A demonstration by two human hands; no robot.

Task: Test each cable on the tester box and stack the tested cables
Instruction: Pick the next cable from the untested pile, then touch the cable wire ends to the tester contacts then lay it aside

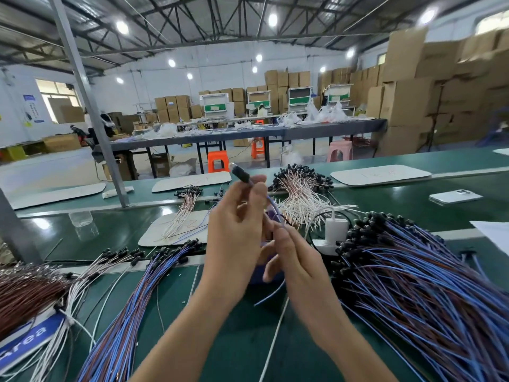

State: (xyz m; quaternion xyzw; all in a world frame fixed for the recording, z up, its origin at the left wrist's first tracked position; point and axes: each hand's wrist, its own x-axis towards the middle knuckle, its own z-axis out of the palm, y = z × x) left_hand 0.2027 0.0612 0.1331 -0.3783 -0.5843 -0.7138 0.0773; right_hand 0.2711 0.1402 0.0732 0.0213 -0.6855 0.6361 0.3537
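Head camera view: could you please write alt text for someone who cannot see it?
A person's left hand holds up a thin blue cable with a black plug while the right hand pinches it lower down, above a green bench heaped with blue-and-brown cable bundles.

Readable at the near left edge of the bench (242, 340): the white word "Area" on a blue sign (33, 333), any wording before it cut off by the frame. Faintly pencilled on the white board at far right (380, 175), marks resembling "1+2", too pale to confirm. Red scrawl on the nearer white board (154, 235) beneath pale cables (179, 216), possibly a "2". On the left wall (16, 119), a blue poster (29, 106) with print too small to make out. Green labels (217, 108) on the far racks (216, 99) likewise illegible.
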